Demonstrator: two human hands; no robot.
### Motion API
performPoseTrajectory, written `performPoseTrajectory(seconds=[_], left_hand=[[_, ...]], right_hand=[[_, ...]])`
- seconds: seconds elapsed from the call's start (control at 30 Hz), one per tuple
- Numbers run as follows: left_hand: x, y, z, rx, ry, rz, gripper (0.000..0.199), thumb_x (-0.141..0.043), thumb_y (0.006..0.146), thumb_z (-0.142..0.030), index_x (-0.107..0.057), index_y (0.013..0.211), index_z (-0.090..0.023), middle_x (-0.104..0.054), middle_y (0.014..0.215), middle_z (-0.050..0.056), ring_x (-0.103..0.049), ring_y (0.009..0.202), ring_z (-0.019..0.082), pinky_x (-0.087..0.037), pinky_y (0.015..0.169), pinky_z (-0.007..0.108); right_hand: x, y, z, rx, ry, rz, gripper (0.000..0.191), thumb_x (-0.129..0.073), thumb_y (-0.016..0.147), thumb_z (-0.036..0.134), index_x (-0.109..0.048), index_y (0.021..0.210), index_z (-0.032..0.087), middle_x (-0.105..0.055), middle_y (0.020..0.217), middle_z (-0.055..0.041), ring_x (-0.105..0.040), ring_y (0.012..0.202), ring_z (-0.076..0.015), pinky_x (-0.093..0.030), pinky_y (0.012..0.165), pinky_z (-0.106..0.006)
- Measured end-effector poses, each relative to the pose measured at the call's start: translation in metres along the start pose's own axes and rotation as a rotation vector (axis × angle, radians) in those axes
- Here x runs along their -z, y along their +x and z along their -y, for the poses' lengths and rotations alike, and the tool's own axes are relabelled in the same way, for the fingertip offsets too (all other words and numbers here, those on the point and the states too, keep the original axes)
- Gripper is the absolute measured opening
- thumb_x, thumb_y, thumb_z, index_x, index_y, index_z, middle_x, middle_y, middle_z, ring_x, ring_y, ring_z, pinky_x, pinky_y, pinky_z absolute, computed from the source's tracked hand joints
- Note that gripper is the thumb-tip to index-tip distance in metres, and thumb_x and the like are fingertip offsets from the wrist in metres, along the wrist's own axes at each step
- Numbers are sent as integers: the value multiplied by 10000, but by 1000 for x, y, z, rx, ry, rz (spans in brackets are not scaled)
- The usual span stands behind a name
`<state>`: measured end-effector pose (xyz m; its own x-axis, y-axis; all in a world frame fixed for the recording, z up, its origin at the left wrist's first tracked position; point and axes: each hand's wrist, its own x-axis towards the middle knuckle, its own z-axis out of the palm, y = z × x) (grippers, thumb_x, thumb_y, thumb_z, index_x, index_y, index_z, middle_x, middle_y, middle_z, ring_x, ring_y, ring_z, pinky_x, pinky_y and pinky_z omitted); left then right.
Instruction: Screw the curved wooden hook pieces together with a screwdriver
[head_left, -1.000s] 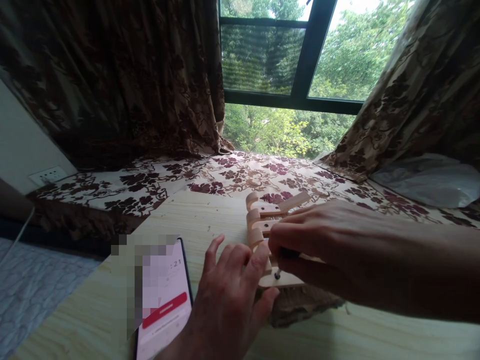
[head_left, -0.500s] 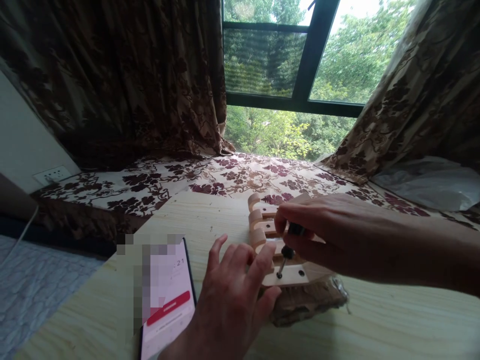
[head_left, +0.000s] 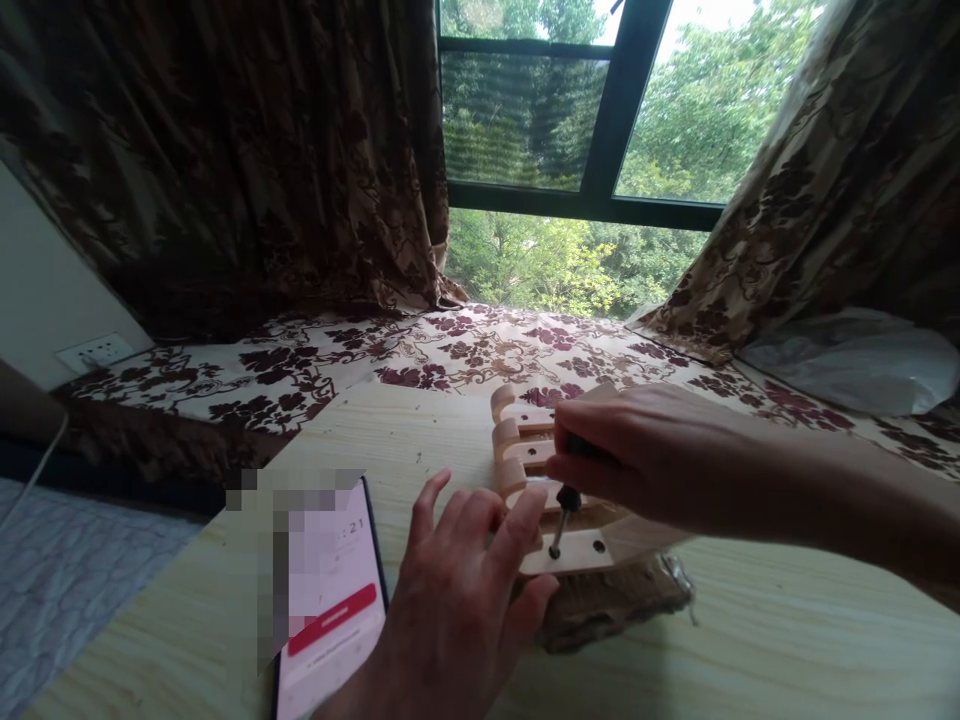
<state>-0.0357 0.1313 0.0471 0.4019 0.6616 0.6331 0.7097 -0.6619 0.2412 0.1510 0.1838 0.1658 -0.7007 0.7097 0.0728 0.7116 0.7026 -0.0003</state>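
While our half-open left hand (head_left: pixel 461 575) braces the rack (head_left: pixel 582 552), our right hand (head_left: pixel 649 450) grips a screwdriver (head_left: pixel 568 498), the screw (head_left: pixel 554 553) between them seemingly unfinished.

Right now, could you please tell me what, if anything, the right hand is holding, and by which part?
The right hand holds a screwdriver by its dark handle.

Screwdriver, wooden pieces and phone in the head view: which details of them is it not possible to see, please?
All in the head view:
- Screwdriver: most of the handle is hidden by the right hand; its tip is too small to make out.
- Nearest wooden piece: its left end is partly hidden by the left hand.
- Phone: upper left hidden by pixel blocks, bottom cut off by the picture edge, small text unreadable.
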Motion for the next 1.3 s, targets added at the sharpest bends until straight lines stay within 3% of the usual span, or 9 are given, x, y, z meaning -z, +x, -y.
performPoseTrajectory(seconds=[0.13, 0.23, 0.53, 0.67, 0.87, 1.0, 1.2, 1.3], left_hand=[[0, 1, 0, 5, 2, 1, 464, -572, 848, -217, -453, 1296, -205, -605, 924, 21, -578, 853, 190, -306, 1022, 558], [0, 2, -1, -9, -5, -17, 447, -581, 839, -201, -474, 1273, -198, -602, 912, 22, -583, 845, 189, -322, 1012, 561], [0, 2, -3, -1, 1, -1, 486, -596, 835, -199, -453, 1300, -209, -602, 940, 18, -581, 877, 187, -308, 1032, 564], [-1, 3, -2, 9, 7, -20, 465, -590, 829, -195, -470, 1278, -205, -609, 914, 14, -584, 850, 191, -330, 1017, 569], [-1, 2, -1, 8, 7, -26, 462, -599, 822, -190, -481, 1269, -194, -614, 909, 19, -585, 845, 198, -340, 1005, 578], [-1, 0, -2, 15, -13, -6, 498, -617, 817, -192, -464, 1291, -201, -606, 932, 11, -580, 864, 186, -309, 1030, 568], [2, 1, 0, 8, -49, 33, 515, -576, 839, -137, -424, 1325, -210, -598, 940, 11, -576, 872, 177, -293, 1028, 573], [3, 4, 5, 11, -48, 33, 512, -550, 847, -105, -411, 1329, -204, -599, 969, 21, -570, 905, 179, -301, 1027, 554]], right_hand=[[10, -9, 3, 136, 95, 23, 148, -483, 912, 325, -566, 899, 203, -576, 698, 5, -439, 571, -106, -252, 512, -264], [12, -11, 4, 189, 153, 40, 156, -453, 940, 332, -540, 929, 203, -575, 708, 12, -440, 579, -102, -258, 519, -270], [1, -8, 3, 58, 57, 19, 168, -436, 929, 278, -464, 790, 187, -480, 613, 23, -337, 524, -98, -211, 488, -291], [9, -11, 6, 93, 44, 14, 163, -501, 905, 300, -496, 779, 198, -488, 596, 35, -328, 505, -89, -197, 470, -288], [17, -11, 8, 180, 121, 123, 109, -474, 922, 234, -551, 853, 201, -567, 702, 14, -427, 594, -98, -258, 540, -287], [12, -5, 4, 163, 127, 104, 162, -461, 937, 289, -523, 823, 192, -520, 658, 24, -369, 557, -97, -231, 511, -289], [9, -5, 3, 54, 49, 96, 209, -423, 943, 298, -518, 800, 180, -542, 668, -7, -397, 566, -103, -248, 517, -289], [13, -9, 6, 85, 64, 87, 132, -479, 908, 277, -491, 804, 197, -522, 643, 17, -356, 531, -96, -226, 485, -284]])
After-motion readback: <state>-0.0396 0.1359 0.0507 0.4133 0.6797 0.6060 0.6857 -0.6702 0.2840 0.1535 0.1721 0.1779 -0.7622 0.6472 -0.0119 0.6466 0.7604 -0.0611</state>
